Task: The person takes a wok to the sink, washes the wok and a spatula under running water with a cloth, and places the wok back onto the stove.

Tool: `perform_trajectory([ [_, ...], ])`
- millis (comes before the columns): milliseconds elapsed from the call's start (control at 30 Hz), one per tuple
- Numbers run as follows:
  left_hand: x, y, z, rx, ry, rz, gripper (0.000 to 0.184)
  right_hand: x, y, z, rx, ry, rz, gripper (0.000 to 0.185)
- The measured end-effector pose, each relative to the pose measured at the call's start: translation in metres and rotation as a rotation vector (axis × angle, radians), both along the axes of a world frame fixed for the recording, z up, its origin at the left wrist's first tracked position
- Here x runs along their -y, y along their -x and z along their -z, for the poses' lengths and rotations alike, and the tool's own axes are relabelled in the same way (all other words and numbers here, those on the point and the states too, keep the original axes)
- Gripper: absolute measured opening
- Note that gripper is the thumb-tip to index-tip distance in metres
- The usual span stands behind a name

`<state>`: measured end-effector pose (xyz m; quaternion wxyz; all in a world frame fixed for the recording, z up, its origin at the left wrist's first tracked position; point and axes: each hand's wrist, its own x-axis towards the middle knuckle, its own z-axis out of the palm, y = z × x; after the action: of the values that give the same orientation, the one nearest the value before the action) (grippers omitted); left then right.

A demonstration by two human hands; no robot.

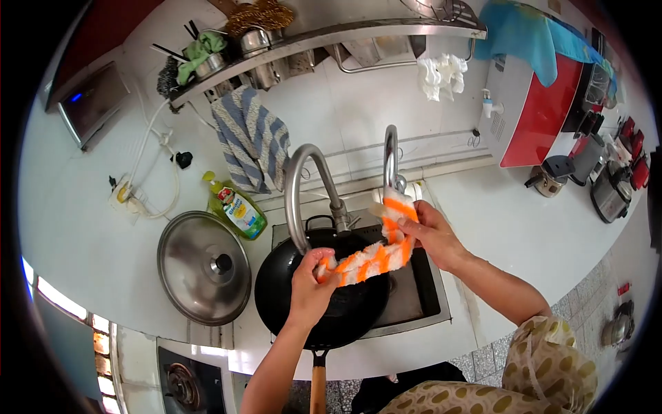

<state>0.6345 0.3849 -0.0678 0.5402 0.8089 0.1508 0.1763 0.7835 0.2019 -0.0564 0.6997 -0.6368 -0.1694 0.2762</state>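
Cloth (362, 265) with orange and white stripes, held up above the black wok (279, 297) at the sink (414, 293), pinched at the left end in the closed fingers of the left hand (314, 288) and gripped farther right and higher in the right hand (433, 238), with a sagging stretch between. Just left of the wok, the steel lid (196, 259) on the counter (103, 269), near the green soap bottle (241, 212); at the far side, two curved faucets (295, 186).
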Motion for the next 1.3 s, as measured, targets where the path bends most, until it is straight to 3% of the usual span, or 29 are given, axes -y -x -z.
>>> perform_trajectory([
  [33, 0.003, 0.003, -0.010, 0.045, -0.051, -0.019, 0.035, 0.001, 0.003, -0.006, 0.048, 0.069, 0.012, 0.043],
  [67, 0.006, 0.005, -0.020, 0.053, -0.053, -0.025, 0.035, 0.002, 0.006, -0.014, 0.057, 0.066, 0.006, 0.043],
  [133, 0.011, 0.005, -0.041, 0.169, -0.244, 0.028, 0.036, 0.006, 0.008, -0.028, 0.264, 0.348, -0.134, 0.054],
  [167, 0.015, 0.004, -0.052, 0.154, -0.114, 0.037, 0.034, 0.010, 0.003, -0.019, 0.576, 0.457, -0.155, 0.059],
  [200, 0.015, 0.001, -0.058, 0.164, -0.121, 0.031, 0.034, 0.011, 0.003, -0.017, 0.588, 0.451, -0.156, 0.059],
  [267, 0.014, -0.004, -0.068, 0.222, 0.038, 0.095, 0.030, 0.013, 0.007, -0.017, 1.073, 0.266, -0.120, 0.060],
  [300, 0.016, -0.008, -0.071, 0.266, 0.118, 0.085, 0.026, 0.009, 0.013, -0.018, 0.930, 0.066, -0.223, 0.050],
  [333, 0.017, -0.008, -0.078, 0.270, 0.112, 0.087, 0.026, 0.005, 0.018, -0.018, 0.935, 0.062, -0.219, 0.050],
  [400, 0.022, -0.008, -0.091, 0.259, 0.351, 0.056, 0.024, -0.002, 0.029, -0.018, 0.843, 0.312, -0.466, 0.037],
  [433, 0.017, -0.008, -0.089, 0.310, 0.314, 0.069, 0.024, -0.006, 0.033, -0.022, 0.647, 0.397, -0.413, 0.024],
  [467, 0.012, -0.006, -0.091, 0.347, 0.294, 0.059, 0.026, -0.007, 0.028, -0.017, 0.655, 0.391, -0.405, 0.024],
  [533, -0.002, 0.003, -0.098, 0.311, 0.289, 0.069, 0.031, -0.013, 0.013, -0.004, 0.445, -0.067, -0.299, 0.018],
  [567, -0.004, 0.005, -0.102, 0.319, 0.285, 0.068, 0.031, -0.012, 0.015, -0.024, 0.350, -0.178, -0.281, 0.017],
  [667, -0.005, 0.015, -0.113, 0.055, 0.238, 0.325, 0.037, -0.022, 0.018, -0.068, 0.555, 0.030, -0.215, 0.021],
  [700, -0.003, 0.011, -0.109, 0.052, -0.178, 0.298, 0.038, -0.028, 0.021, -0.085, 0.648, 0.154, -0.253, 0.025],
  [733, -0.005, 0.004, -0.101, 0.057, -0.177, 0.292, 0.038, -0.036, 0.020, -0.091, 0.653, 0.154, -0.259, 0.025],
  [833, -0.010, -0.013, -0.095, 0.016, 0.014, 0.361, 0.022, -0.050, 0.013, -0.115, 0.986, 0.313, -0.428, 0.027],
  [867, -0.018, -0.016, -0.095, 0.023, 0.016, 0.357, 0.022, -0.048, 0.009, -0.124, 0.992, 0.316, -0.433, 0.027],
  [933, -0.049, -0.020, -0.096, 0.067, 0.118, 0.221, 0.034, -0.040, -0.003, -0.135, 1.277, 0.308, -0.496, 0.025],
  [967, -0.062, -0.018, -0.105, 0.068, 0.118, 0.220, 0.034, -0.038, -0.015, -0.134, 1.240, 0.286, -0.511, 0.022],
  [1000, -0.074, -0.016, -0.117, 0.162, 0.382, 0.270, 0.039, -0.037, -0.023, -0.133, 1.241, 0.286, -0.512, 0.022],
  [1033, -0.079, -0.016, -0.126, 0.257, 0.646, 0.319, 0.045, -0.036, -0.028, -0.135, 1.082, 0.350, -0.467, 0.022],
  [1067, -0.076, -0.019, -0.129, 0.258, 0.647, 0.320, 0.045, -0.036, -0.031, -0.135, 0.921, 0.410, -0.419, 0.021],
  [1133, -0.056, -0.029, -0.132, 0.205, 0.317, 0.385, 0.054, -0.041, -0.029, -0.139, 0.937, 0.346, -0.429, 0.020],
  [1200, -0.030, -0.044, -0.129, 0.172, 0.224, 0.393, 0.050, -0.047, -0.022, -0.151, 0.948, 0.257, -0.560, 0.017],
  [1267, -0.026, -0.062, -0.122, -0.027, -0.078, 0.486, 0.043, -0.053, -0.027, -0.158, 0.956, 0.236, -0.554, 0.018],
  [1300, -0.031, -0.067, -0.124, -0.027, -0.079, 0.484, 0.043, -0.056, -0.032, -0.162, 0.965, 0.218, -0.544, 0.019],
])
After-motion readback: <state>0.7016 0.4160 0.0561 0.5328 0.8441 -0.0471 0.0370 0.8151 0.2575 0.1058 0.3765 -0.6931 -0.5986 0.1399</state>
